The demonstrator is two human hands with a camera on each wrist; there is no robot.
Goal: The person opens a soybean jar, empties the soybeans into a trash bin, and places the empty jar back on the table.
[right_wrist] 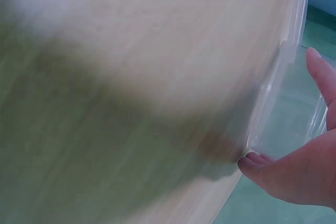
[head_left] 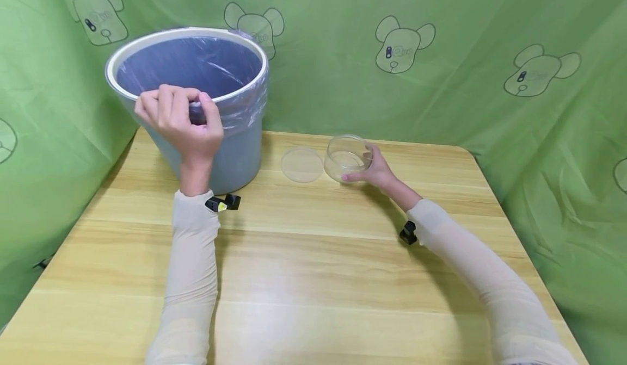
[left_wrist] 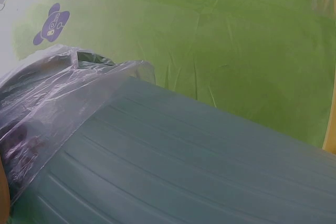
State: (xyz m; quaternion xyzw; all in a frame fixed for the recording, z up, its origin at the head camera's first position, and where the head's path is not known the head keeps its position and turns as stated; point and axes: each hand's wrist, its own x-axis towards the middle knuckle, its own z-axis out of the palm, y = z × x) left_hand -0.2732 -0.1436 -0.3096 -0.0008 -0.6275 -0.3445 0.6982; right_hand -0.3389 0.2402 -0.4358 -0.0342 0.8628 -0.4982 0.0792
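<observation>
One grey-blue bin (head_left: 230, 153), far left on a pale wooden worktop (head_left: 313, 256), lined with one clear plastic bag (head_left: 245, 104) folded over a white rim. Left hand (head_left: 178, 117) raised at the near rim, fingers curled round the rim and bag fold, gripping it. Seen from the left wrist: only ribbed bin wall (left_wrist: 199, 166) and crumpled bag film (left_wrist: 52, 108), hand itself out of view.

Just right of the bin, one clear round lid (head_left: 302, 164) lying flat, apart from the bin and just beside one clear round jar (head_left: 348, 157). Jar standing upright at the far middle of the worktop, open mouth up. Right hand (head_left: 374, 169) at the jar's right side, thumb and fingers curved round the wall, holding it. Right wrist view heavily blurred; only fingertips (right_wrist: 257, 160) against the clear jar wall (right_wrist: 286, 114) readable.

Two arms in pale sleeves, one small black clip at each wrist. Wide bare wood across the near half and right side; rounded corner at far right. Green cartoon-print cloth (head_left: 441, 82) close behind and on both sides. Near worktop edge and both elbows cut off below. Bin interior dim, bottom hidden.
</observation>
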